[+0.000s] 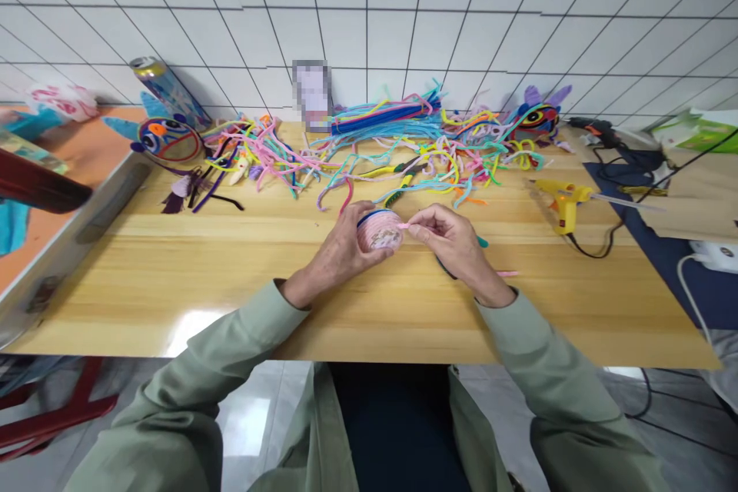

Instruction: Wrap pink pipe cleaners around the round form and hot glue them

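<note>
My left hand [344, 246] is wrapped round a small round pink coil of pipe cleaner [374, 227], with a dark blue band along its upper edge and a whitish, patterned face toward me. Between the thumb and fingers of my right hand [448, 240] is a pink pipe cleaner [405, 226], its end touching the coil's right side. Part of that strand passes under the hand, and a pink piece shows again beyond my wrist. Just behind the coil lie yellow-and-black pliers [403, 183]. A teal bit and a dark strand are partly hidden under my right hand.
Tangled pipe cleaners [270, 157] and a blue bundle [386, 119] line the tiled wall. A yellow glue gun [565, 201] with its cord stands at right. Two colourful fish-like crafts [167, 137], a can [170, 88] and a propped phone [311, 96] are at the back.
</note>
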A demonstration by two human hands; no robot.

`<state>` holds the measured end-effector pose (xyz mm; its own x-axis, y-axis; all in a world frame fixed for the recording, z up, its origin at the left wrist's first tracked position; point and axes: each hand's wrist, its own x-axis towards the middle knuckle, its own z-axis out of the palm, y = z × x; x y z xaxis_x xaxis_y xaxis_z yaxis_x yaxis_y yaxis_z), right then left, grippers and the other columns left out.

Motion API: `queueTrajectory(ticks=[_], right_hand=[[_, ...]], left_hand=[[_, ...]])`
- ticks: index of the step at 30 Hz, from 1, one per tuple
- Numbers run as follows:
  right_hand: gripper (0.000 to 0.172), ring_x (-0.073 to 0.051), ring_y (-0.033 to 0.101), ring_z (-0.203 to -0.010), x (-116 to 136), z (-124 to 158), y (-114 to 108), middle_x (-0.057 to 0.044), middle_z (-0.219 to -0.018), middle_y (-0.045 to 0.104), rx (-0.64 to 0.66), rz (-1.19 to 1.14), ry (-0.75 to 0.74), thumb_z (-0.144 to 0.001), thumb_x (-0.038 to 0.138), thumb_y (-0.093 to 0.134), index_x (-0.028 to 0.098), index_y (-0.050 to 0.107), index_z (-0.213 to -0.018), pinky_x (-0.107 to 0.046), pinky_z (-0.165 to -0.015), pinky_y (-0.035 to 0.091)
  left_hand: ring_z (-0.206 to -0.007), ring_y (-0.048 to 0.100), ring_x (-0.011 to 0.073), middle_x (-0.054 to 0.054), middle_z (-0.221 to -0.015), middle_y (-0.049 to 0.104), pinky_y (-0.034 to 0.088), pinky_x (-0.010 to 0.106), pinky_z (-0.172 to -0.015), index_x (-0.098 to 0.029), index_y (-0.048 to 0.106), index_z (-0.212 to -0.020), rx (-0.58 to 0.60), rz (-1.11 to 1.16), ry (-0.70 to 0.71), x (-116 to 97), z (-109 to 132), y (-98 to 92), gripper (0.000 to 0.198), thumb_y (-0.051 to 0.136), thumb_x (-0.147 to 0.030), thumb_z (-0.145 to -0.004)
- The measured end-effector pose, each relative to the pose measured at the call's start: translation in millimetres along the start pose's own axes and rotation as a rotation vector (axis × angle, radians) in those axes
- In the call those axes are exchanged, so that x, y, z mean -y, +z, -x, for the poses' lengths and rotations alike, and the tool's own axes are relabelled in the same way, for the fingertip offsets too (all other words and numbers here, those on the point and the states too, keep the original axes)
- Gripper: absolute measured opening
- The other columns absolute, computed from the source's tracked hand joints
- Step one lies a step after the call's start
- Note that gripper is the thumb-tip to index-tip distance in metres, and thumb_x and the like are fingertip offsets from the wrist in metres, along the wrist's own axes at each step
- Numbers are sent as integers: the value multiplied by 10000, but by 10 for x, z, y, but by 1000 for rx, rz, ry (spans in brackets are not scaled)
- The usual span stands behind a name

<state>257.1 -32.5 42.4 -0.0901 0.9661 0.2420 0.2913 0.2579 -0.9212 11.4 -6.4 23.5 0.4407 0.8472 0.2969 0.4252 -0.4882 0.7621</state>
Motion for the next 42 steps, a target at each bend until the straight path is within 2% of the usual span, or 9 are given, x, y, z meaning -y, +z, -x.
queueTrajectory(ticks=[4, 9, 17, 23, 31, 38, 42], right_hand=[[184, -200, 677, -844, 91, -28, -37, -33, -931, 762, 62, 49, -48, -968, 423, 786, 239, 776, -973, -344, -770, 516], [55, -198, 650, -823, 232, -88, -112, -28, -912, 738, 121, 216, -127, -969, 271, 749, 245, 783, -933, -353, -788, 508], [80, -208, 654, -841, 237, -74, -138, -26, -880, 706, 128, 246, -123, -973, 253, 698, 248, 753, -915, -349, -741, 486], [71, -188, 629, -792, 227, -70, -117, -6, -844, 677, 102, 264, -169, -968, 243, 720, 249, 745, -902, -341, -715, 472], [90, -182, 644, -802, 227, -67, -113, -1, -852, 668, 116, 298, -212, -976, 197, 718, 250, 741, -907, -325, -721, 491], [82, -180, 662, -819, 199, -70, -125, 0, -865, 676, 112, 324, -261, -990, 192, 719, 247, 740, -933, -315, -728, 507], [92, -180, 668, -831, 188, -74, -129, -3, -881, 684, 115, 326, -279, -988, 177, 715, 247, 735, -931, -312, -728, 508]], left_hand=[[-1481, 595, 363, 183, -1511, 615, 518, 534, -1254, -207, 526, -1467, 6, 1, 98, -11, -76, 59, 722, 879, -441, -882], [-1471, 583, 362, 180, -1504, 638, 493, 558, -1264, -217, 554, -1470, 11, 18, 165, -26, -176, 170, 654, 833, -453, -928], [-1398, 623, 348, 184, -1456, 647, 521, 523, -1210, -198, 530, -1460, -12, 73, 201, -11, -181, 226, 632, 798, -486, -965], [-1458, 584, 372, 183, -1508, 617, 498, 567, -1236, -239, 518, -1503, -3, 84, 253, 37, -181, 259, 698, 833, -500, -938], [-1519, 549, 390, 181, -1548, 613, 485, 612, -1261, -264, 513, -1525, 10, 64, 241, 47, -173, 257, 705, 822, -526, -948], [-1517, 551, 400, 202, -1538, 612, 484, 621, -1268, -237, 520, -1523, -2, 79, 264, 49, -177, 269, 728, 841, -529, -939], [-1557, 517, 386, 199, -1594, 571, 457, 632, -1291, -260, 505, -1551, 43, 99, 236, -7, -153, 205, 636, 730, -536, -1024]])
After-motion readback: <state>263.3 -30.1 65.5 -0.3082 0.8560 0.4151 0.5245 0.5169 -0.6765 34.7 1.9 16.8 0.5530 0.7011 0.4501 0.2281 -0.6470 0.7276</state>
